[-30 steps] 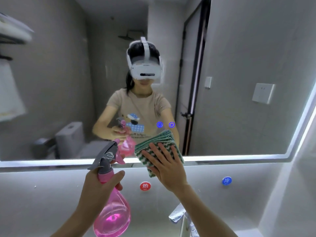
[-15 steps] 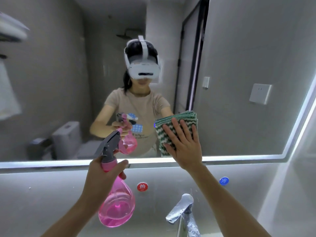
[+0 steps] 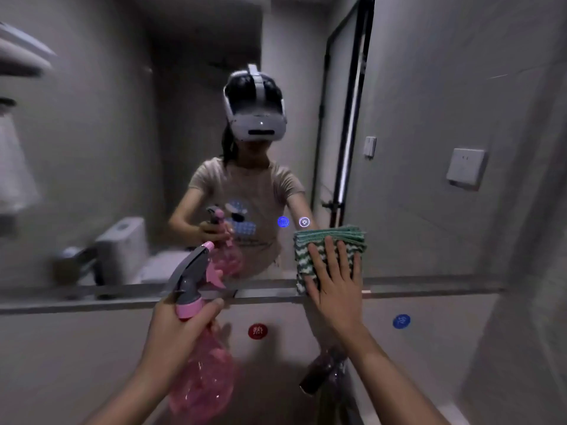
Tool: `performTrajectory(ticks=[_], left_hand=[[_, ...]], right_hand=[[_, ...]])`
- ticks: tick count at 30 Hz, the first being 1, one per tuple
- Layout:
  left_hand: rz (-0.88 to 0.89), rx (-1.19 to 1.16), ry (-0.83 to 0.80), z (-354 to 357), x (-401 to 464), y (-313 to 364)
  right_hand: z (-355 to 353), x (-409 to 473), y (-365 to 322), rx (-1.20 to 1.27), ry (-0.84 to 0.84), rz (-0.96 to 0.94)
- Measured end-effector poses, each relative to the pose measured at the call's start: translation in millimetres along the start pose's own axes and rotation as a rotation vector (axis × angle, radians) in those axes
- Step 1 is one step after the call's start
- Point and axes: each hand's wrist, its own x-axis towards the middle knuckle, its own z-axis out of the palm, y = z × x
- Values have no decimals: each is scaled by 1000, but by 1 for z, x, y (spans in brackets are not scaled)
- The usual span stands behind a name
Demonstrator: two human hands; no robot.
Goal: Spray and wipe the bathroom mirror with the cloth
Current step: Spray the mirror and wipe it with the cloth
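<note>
Wipe step in hand, judging by the pose: right hand [image 3: 336, 282] lies flat, fingers straight and slightly spread, pressing the folded green-and-white cloth [image 3: 328, 251] against the mirror [image 3: 429, 148] at its bottom edge, right of centre; cloth's lower corner laps the edge strip. Left hand [image 3: 181, 329] is wrapped round the neck of the pink spray bottle [image 3: 199, 372], nozzle aimed up toward the glass, bottle held off the glass below the bottom edge, left of the cloth; can't tell if a finger is on the trigger. To do the wipe well, my read: keep the palm flat so the whole fold bears on the glass, run overlapping passes along the bottom edge toward the right corner, then work up; don't let the cloth ride over the edge strip, and keep fingertips on the cloth, off the glass, to avoid prints. Keep the bottle low and clear so the nozzle doesn't knock the mirror. Frame is dim and blurry, so I can't tell wet from dry areas. Counts: one mirror, one cloth, one bottle, two hands; two round wall markers below the mirror, one red [image 3: 257, 331], one blue [image 3: 401, 321]; one tap [image 3: 322, 371] under the right forearm; two small lit icons [image 3: 293, 222] on the glass above the cloth.
</note>
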Motion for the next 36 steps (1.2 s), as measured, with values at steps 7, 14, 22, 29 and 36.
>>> performTrajectory(ticks=[7, 14, 22, 29, 36], left_hand=[[43, -52, 7, -2, 1, -2], [15, -56, -3, 6, 7, -4], [-67, -81, -102, 25, -6, 0], [-165, -110, -165, 38, -32, 6], [-6, 31, -30, 65, -40, 26]], right_hand=[[-3, 2, -7, -2, -62, 262], [-7, 13, 1, 5, -68, 295], [-21, 31, 32, -26, -104, 331], [-31, 33, 34, -18, -184, 310], [-45, 28, 95, 28, -206, 188]])
